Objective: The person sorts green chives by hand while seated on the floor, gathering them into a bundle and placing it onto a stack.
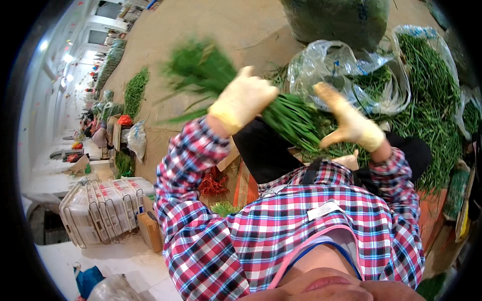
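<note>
My left hand [245, 99], in a pale yellow glove, is closed around the middle of a bunch of chives [295, 119]. Long thin green leaves fan out, smeared by motion, on its upper left side; the stalk ends slant down to the right over my lap. Close to those ends, my gloved right hand [350, 118] has its thumb and fingers spread, with nothing gripped. Loose greens lie beneath and beyond it. A clear plastic bag [321, 62] with some greens in it lies just past my right hand.
A large heap of long greens [424, 100] spreads on the right. Behind stands a big wrapped green bundle [336, 22]. Red ties [213, 181] lie by my left elbow. Stacked white crates [103, 208] stand lower left; another row of greens [135, 93] lies on the floor.
</note>
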A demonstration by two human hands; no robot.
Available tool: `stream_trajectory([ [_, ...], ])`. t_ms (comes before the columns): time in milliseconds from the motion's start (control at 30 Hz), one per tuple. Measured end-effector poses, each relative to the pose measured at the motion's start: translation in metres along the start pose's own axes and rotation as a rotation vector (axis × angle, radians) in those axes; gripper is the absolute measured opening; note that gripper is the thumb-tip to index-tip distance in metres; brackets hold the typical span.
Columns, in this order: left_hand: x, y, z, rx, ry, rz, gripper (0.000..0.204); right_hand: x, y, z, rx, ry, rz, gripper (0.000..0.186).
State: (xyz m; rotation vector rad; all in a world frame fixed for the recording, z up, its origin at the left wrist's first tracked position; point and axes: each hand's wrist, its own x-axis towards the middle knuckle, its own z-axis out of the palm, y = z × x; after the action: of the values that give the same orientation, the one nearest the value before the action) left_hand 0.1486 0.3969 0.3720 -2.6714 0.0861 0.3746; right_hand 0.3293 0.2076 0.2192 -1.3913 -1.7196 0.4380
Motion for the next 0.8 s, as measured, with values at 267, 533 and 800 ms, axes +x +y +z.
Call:
stream_trajectory([
  [267, 0.132, 0.021, -0.071, 0.216, -0.196, 0.146, 0.025, 0.054, -0.021, 0.02, 1.419, 0.108, 0.413, 0.062],
  [533, 0.089, 0.037, 0.024, -1.332, 0.693, -0.169, 0.097, 0.048, 0.038, -0.012, 1.771, 0.605, 0.227, 0.034],
  [800, 0.079, 0.136, 0.12, -1.934, 0.426, -0.41, 0.1, 0.069, 0.021, 0.035, 1.176, 0.961, 0.587, 0.037],
])
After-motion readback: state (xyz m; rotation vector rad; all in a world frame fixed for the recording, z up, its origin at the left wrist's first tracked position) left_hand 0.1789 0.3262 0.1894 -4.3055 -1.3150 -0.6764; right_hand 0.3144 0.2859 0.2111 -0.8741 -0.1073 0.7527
